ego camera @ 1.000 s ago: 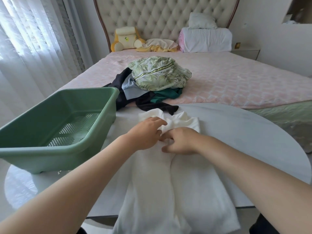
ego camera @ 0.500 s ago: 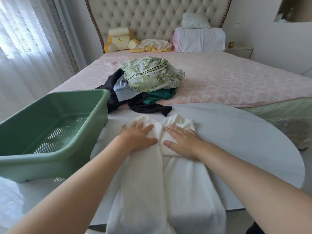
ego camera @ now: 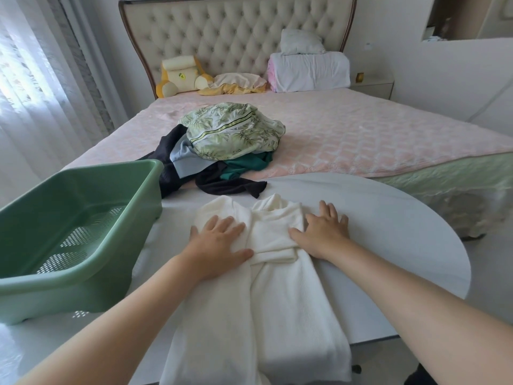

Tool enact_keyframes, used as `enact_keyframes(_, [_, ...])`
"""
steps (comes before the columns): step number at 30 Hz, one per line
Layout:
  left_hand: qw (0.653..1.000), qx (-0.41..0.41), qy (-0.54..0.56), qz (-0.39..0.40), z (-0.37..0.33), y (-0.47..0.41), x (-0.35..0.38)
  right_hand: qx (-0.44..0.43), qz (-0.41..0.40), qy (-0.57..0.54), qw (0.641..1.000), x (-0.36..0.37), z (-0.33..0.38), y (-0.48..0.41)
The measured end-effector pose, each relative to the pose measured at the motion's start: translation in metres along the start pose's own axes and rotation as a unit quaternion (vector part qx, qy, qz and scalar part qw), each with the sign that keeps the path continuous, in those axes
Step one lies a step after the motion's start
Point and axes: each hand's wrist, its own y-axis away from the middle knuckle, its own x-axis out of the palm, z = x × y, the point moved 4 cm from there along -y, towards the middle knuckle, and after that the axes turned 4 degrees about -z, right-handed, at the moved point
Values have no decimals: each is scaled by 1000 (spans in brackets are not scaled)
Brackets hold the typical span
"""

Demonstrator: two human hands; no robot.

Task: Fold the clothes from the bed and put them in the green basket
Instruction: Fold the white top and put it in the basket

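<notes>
A white garment (ego camera: 277, 301) lies lengthwise on the round white table (ego camera: 388, 223), its sides folded inward and its lower end hanging over the near edge. My left hand (ego camera: 219, 243) presses flat on its upper left part. My right hand (ego camera: 323, 232) lies flat at its upper right edge, fingers partly on the table. The green basket (ego camera: 55, 240) stands on the table at the left with nothing in it. A pile of unfolded clothes (ego camera: 222, 151), leaf-print, black, grey-blue and dark green, sits on the bed's near edge.
The bed (ego camera: 361, 134) with a pink cover stretches beyond the table, with pillows (ego camera: 308, 68) and a yellow cushion (ego camera: 180, 76) at the tufted headboard. Curtains (ego camera: 33, 93) hang at the left. A nightstand (ego camera: 372, 84) stands at the back right.
My hands, bunched at the garment's middle top a second ago, opened flat and slid apart to its left and right sides, smoothing the fabric.
</notes>
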Motion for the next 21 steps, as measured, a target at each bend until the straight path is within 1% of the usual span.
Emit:
enact_keyframes(4, [1000, -21, 20, 11, -6, -7, -1, -46, -25, -86, 995, -11, 14, 5])
enact_keyframes(6, [999, -25, 25, 10, -8, -8, -2, -60, -35, -164, 984, -13, 25, 7])
enact_keyframes(8, [999, -26, 33, 7, -8, -9, -1, -47, -41, -232, 971, -15, 30, 7])
enact_keyframes(9, [999, -23, 45, 6, -8, -9, -2, -33, -43, -247, 968, -16, 31, 7])
enact_keyframes(11, [993, -10, 117, 12, -4, -8, -9, -11, -40, -268, 963, -17, 35, 7])
enact_keyframes(13, [972, 0, 234, 33, 7, -5, -18, 12, -40, -315, 948, -19, 38, 8])
enact_keyframes(14, [967, 8, 252, 43, 13, -4, -20, 20, -48, -341, 939, -21, 40, 8])
enact_keyframes(15, [974, 18, 222, 50, 19, -1, -18, 24, -60, -365, 929, -25, 42, 9])
enact_keyframes(17, [992, 28, 115, 51, 27, 6, -7, 19, -90, -402, 911, -35, 50, 10])
enact_keyframes(18, [994, 25, 100, 42, 28, 6, -1, 10, -100, -417, 903, -40, 57, 12])
enact_keyframes(19, [992, 19, 119, 27, 26, 6, 2, -4, -108, -433, 895, -45, 65, 14])
enact_keyframes(21, [982, 15, 191, 3, 22, 2, 6, -48, -110, -463, 878, -53, 87, 19])
